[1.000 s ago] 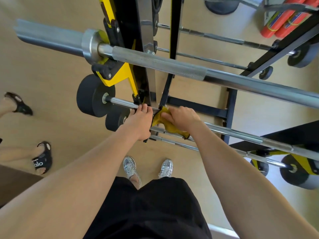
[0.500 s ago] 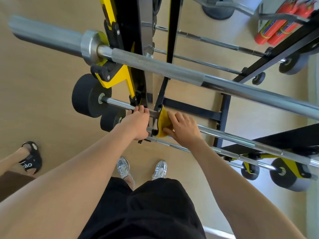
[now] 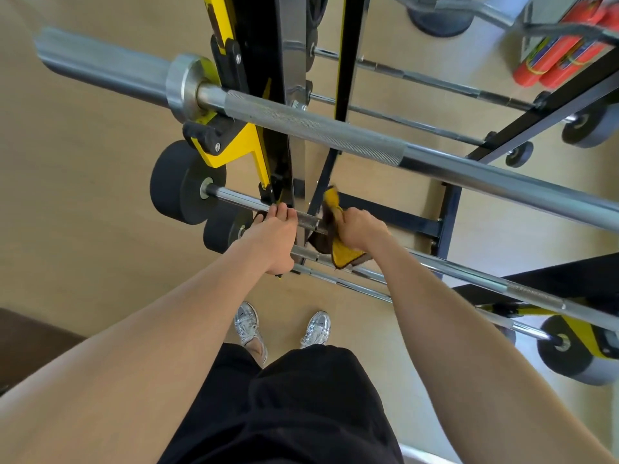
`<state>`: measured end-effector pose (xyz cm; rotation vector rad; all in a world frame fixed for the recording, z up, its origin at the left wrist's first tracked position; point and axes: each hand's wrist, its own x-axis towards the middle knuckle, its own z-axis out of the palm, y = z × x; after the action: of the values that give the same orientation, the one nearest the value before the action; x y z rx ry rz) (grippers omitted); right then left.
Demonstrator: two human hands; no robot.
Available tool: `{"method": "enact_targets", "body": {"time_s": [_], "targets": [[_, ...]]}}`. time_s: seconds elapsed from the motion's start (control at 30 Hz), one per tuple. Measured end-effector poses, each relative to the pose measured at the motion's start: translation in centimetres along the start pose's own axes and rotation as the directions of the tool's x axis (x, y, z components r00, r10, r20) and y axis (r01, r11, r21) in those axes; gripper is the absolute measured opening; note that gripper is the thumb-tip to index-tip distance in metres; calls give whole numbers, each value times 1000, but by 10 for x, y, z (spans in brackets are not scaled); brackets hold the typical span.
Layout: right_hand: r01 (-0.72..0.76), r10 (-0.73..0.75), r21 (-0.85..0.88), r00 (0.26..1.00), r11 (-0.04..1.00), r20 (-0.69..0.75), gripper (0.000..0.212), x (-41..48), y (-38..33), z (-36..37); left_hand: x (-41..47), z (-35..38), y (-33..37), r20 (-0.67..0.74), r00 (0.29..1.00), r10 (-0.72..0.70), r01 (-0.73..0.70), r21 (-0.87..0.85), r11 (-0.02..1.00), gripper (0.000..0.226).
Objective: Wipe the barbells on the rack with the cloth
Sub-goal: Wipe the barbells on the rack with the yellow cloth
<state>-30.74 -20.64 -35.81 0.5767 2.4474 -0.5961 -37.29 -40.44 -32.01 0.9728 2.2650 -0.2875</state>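
A black and yellow rack [image 3: 258, 155] holds several barbells at different heights. On top lies a thick silver barbell [image 3: 318, 128]. Below it a thinner chrome barbell [image 3: 234, 197] with black end weights [image 3: 177, 187] runs to the lower right. My left hand [image 3: 273, 237] grips this thinner bar just right of the rack upright. My right hand [image 3: 358, 229] holds a yellow and brown cloth [image 3: 335, 229] wrapped round the same bar, a short gap from my left hand. The cloth's ends stick out above and below my fist.
More thin bars [image 3: 402, 75] hang on the far side of the rack. Another weighted bar end [image 3: 566, 356] sits low at the right. Red cylinders [image 3: 552, 51] lie at the top right. My feet in silver shoes [image 3: 248, 324] stand on the tan floor.
My right hand has closed tighter round the cloth on the thin bar, and the cloth now bunches above and below the fist. The sandalled foot at the left has left the view.
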Motion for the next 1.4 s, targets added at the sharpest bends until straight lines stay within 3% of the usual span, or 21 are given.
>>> {"method": "enact_targets", "body": {"time_s": [0.07,0.13,0.2,0.27,0.33,0.43,0.5,0.57,0.67,0.77,0.9,0.97,1.03,1.1,1.13,1.23,1.33,1.4], "targets": [[-154,157,143,987,978,-11,33,4,-1,0,0,-1,0,7,1000,-1,0,14,1000,105],[-173,203,230,973,958,-114,38,-5,-5,6,0,-2,1,9,1000,-3,3,3,1000,104],[21,6,87,954,996,-301,33,-22,-4,25,-1,-3,0,13,1000,-9,9,-18,1000,103],[205,-268,-199,889,958,-372,50,-40,6,51,-1,-4,1,13,1000,-11,11,-28,1000,103],[146,-297,-373,873,916,-388,73,-43,14,68,0,-5,4,16,1000,-18,18,-16,1000,104],[-12,-195,-447,889,894,-414,65,-37,-3,70,1,-6,7,11,999,-33,33,-1,999,105],[-13,-174,-468,919,884,-354,54,-28,-11,62,1,-4,7,7,999,-39,39,10,999,105],[96,-231,-449,939,888,-256,47,-18,-7,46,1,-4,6,9,999,-37,37,24,999,105],[240,-289,-314,950,919,-121,53,-8,2,19,1,-4,6,5,999,-32,31,45,998,106],[111,-115,-61,990,992,-79,62,-6,-3,8,1,-4,3,21,999,-24,23,31,999,105],[-106,113,159,993,982,-36,57,4,-12,5,1,-5,3,32,999,-20,19,21,1000,103],[-35,56,108,979,994,-198,49,-7,-10,17,0,-5,1,13,1000,-10,10,-1,1000,101],[158,-232,-215,894,964,-384,38,-27,3,43,-2,-5,-1,3,1000,0,0,-35,999,101],[185,-391,-478,840,858,-376,60,-39,16,67,-3,-5,-1,-1,1000,6,-6,-42,999,102],[148,-364,-508,860,849,-358,64,-36,16,68,-4,-5,-1,-4,1000,6,-6,-43,999,103],[120,-259,-456,931,882,-256,42,-17,1,43,-3,-5,-1,-4,1000,7,-7,-53,999,103],[226,-249,-218,965,949,-83,51,-5,0,15,-3,-4,-7,8,1000,26,-26,-71,997,103],[175,-177,-106,984,979,-7,38,-2,0,6,-4,-2,-12,-1,1000,26,-25,-91,995,103]]}}
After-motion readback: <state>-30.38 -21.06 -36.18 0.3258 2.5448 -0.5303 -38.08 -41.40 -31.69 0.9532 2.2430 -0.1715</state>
